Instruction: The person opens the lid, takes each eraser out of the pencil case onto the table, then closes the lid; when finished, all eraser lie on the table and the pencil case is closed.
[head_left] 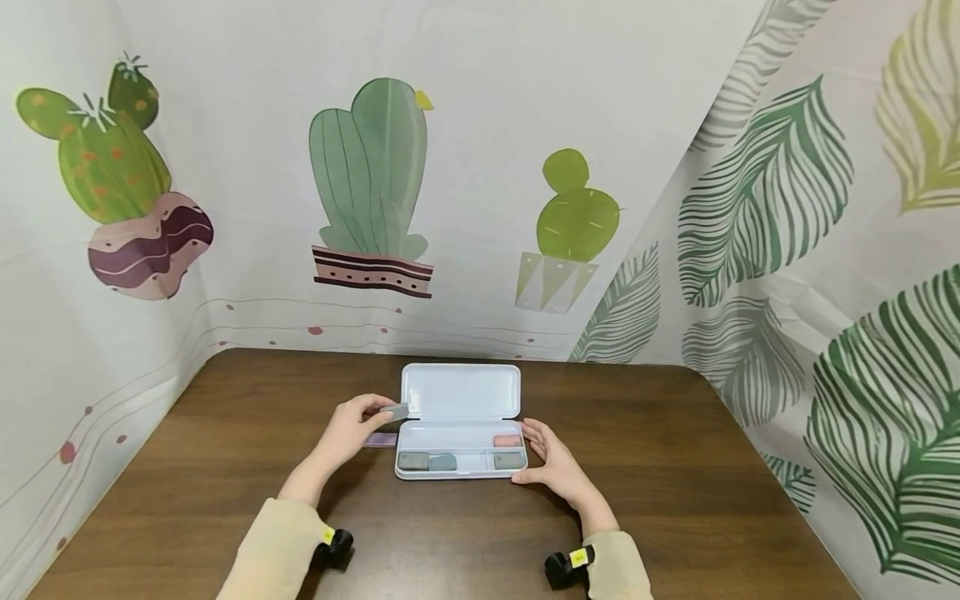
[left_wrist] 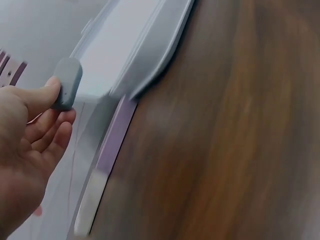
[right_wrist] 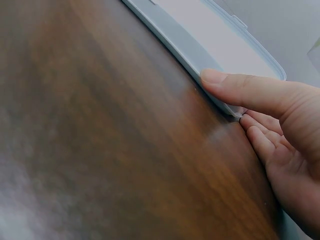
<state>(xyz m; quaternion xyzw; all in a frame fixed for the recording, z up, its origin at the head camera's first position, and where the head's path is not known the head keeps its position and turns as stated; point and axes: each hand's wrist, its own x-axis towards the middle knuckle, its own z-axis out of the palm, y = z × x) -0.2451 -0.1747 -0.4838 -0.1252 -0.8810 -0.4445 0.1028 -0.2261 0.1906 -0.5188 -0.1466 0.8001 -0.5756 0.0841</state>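
Note:
An open white pencil case (head_left: 462, 474) lies on the table, its lid (head_left: 461, 392) tilted back. My left hand (head_left: 352, 429) pinches a small grey rounded block (left_wrist: 68, 82), perhaps an eraser, above the case's left end. My right hand (head_left: 553, 460) holds the case's right end, thumb at the front edge and fingers behind the corner. Inside are a pink block (head_left: 507, 441) at the right back, a grey block (head_left: 509, 460) at the right front, and a dark grey block (head_left: 413, 461) beside a grey-green one (head_left: 442, 462) at the left front.
A flat purple-and-white strip (left_wrist: 114, 135) lies on the brown wooden table (head_left: 465, 542), left of the case and below my left hand. A patterned cloth (head_left: 480, 208) with cacti and leaves hangs behind the table's far edge.

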